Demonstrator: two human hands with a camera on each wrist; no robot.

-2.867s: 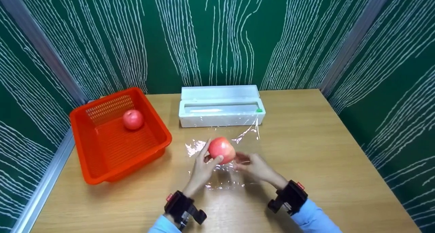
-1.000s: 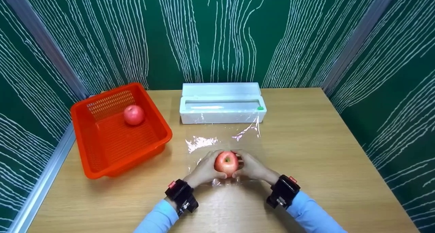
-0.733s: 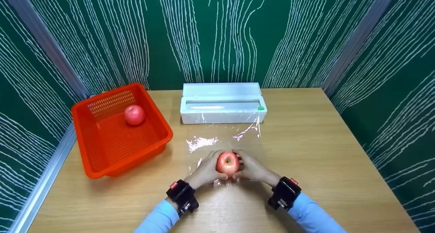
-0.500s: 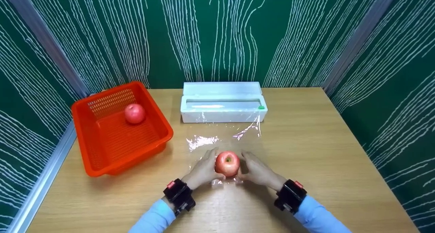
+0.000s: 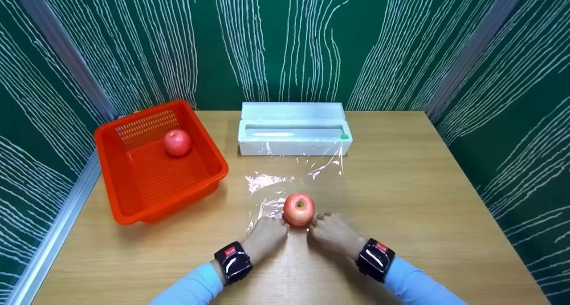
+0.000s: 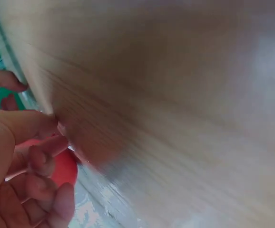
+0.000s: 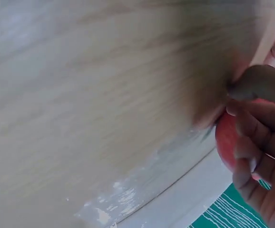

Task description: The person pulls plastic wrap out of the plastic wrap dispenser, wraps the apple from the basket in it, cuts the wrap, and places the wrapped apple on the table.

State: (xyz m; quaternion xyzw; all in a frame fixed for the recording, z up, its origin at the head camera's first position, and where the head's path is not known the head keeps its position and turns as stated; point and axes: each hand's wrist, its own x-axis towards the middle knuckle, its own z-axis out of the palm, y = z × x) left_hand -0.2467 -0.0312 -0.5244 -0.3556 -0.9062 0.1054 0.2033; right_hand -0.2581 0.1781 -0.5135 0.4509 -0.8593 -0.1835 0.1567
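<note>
A red apple (image 5: 299,209) stands stem up on a sheet of clear plastic wrap (image 5: 267,180) lying on the table. The wrap runs from a white dispenser box (image 5: 295,148) with its lid raised. My left hand (image 5: 268,235) is just left of the apple, thumb and index finger pinching the wrap's near edge. To the apple's right, my right hand (image 5: 335,233) pinches that same edge. Both wrist views show thumb and index tips together low at the table, other fingers loosely curled. The thin film between the fingertips is hard to make out.
An orange-red plastic basket (image 5: 213,171) stands on the left with a second apple (image 5: 177,142) inside. A small green slider (image 5: 344,136) sits on the box's right end. Green panels with white streaks (image 5: 307,42) enclose the wooden table (image 5: 401,185).
The apple, held in the left hand at first, was set down on the wrap with both hands around it. Both hands then let go, moved nearer the person and took the wrap's near edge.
</note>
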